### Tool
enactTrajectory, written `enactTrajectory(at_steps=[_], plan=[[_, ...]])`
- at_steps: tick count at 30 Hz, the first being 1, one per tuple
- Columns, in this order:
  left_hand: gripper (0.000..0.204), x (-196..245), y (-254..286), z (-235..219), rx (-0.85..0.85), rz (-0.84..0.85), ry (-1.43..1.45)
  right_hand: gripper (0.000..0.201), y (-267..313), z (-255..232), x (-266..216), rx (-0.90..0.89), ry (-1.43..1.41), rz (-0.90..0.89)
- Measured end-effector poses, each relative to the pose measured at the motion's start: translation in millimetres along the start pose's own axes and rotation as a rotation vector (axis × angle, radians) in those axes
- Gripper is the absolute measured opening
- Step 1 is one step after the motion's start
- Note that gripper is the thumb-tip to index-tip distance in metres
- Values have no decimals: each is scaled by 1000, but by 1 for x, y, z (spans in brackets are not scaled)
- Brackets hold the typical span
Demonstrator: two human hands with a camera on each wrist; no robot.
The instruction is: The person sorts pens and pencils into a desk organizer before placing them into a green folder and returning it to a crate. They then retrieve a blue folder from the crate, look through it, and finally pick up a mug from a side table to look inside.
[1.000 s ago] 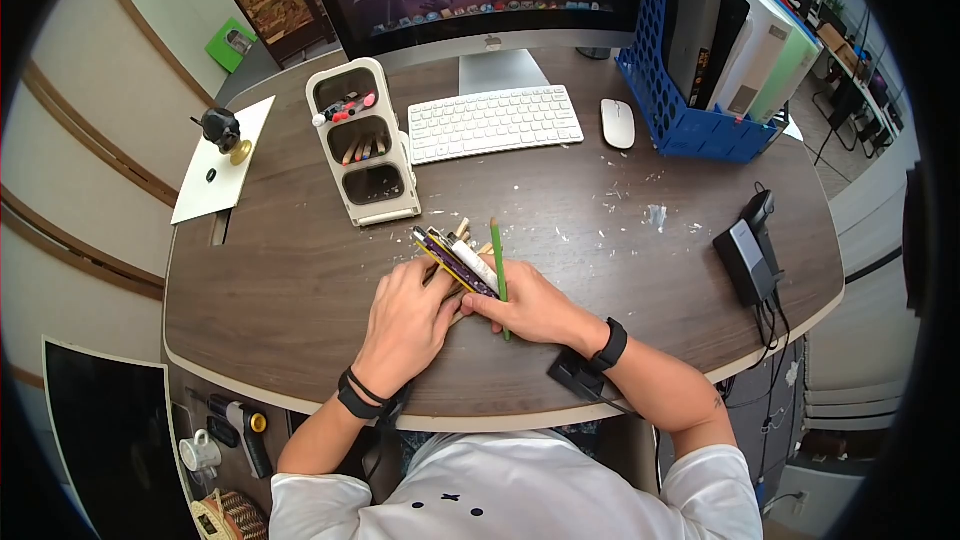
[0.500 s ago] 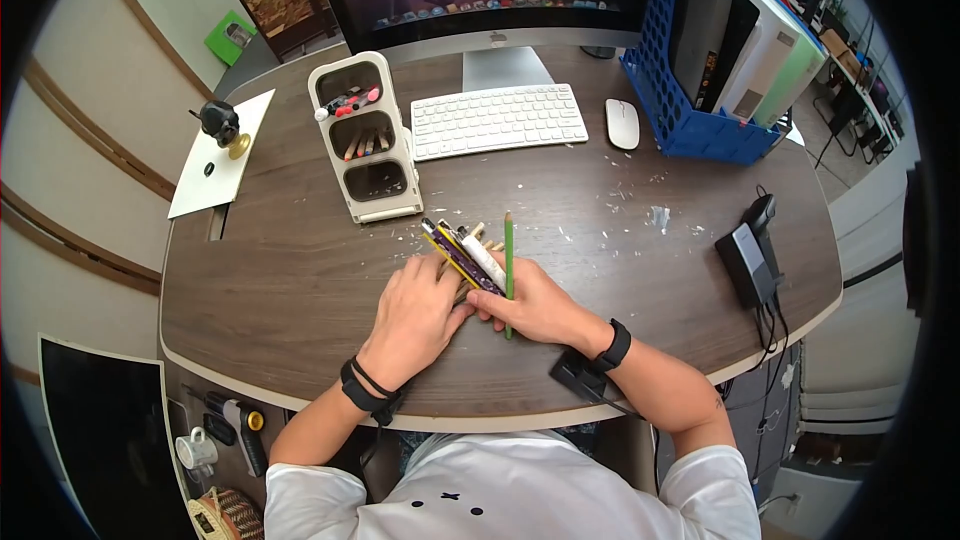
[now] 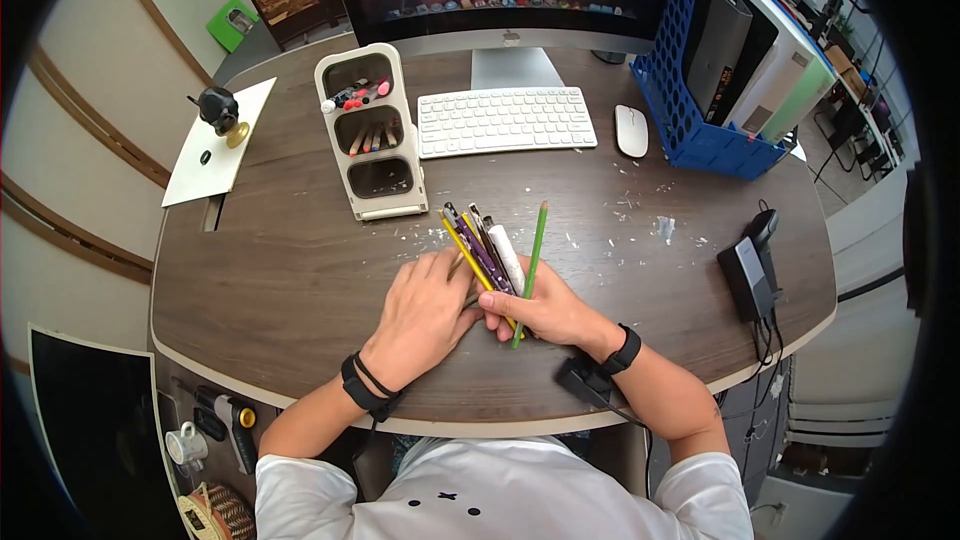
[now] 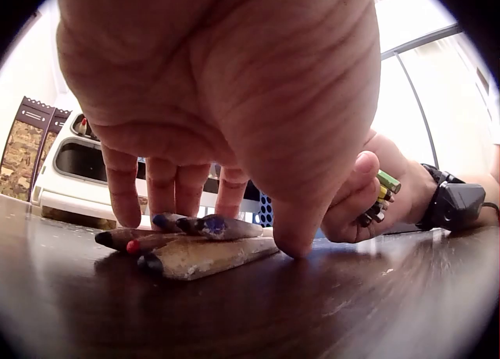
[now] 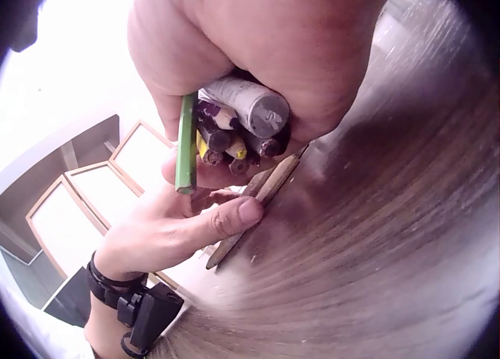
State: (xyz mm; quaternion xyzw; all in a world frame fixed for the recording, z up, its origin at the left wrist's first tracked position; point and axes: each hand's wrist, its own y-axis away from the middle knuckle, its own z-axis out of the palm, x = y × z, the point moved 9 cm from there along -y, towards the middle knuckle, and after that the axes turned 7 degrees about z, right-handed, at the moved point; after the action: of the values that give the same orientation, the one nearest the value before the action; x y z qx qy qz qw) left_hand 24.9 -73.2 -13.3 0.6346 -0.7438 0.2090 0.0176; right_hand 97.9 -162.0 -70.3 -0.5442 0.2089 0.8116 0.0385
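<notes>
Because slim, painted wooden pencils [image 3: 488, 262] look light and stiff, mid-shaft suits.
Right hand [image 3: 548, 306] grips them; left hand [image 3: 424, 312] extends its fingers.

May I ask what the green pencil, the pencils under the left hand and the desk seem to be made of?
Green pencil: probably painted wood, glossy; light catches its side.
Pencils under the left hand: apparently wood, matte, bare grain showing.
Desk: brown grain, slight sheen; laminate or veneer, unclear.
</notes>
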Motion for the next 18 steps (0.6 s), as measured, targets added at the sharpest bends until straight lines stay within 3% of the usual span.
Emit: enactTrajectory(at_steps=[8,13,16,18], plan=[[51,-1,0,-1,-13,11,5,16,-2,-2,3,-1,26,1],[65,-12,-4,0,-182,-61,94,17,-1,-1,1,-11,42,-1],[56,-19,-10,-12,-72,-47,173,18,0,-3,0,16,31,-4],[61,-22,-12,-15,-45,-41,167,20,0,-5,0,23,39,11]])
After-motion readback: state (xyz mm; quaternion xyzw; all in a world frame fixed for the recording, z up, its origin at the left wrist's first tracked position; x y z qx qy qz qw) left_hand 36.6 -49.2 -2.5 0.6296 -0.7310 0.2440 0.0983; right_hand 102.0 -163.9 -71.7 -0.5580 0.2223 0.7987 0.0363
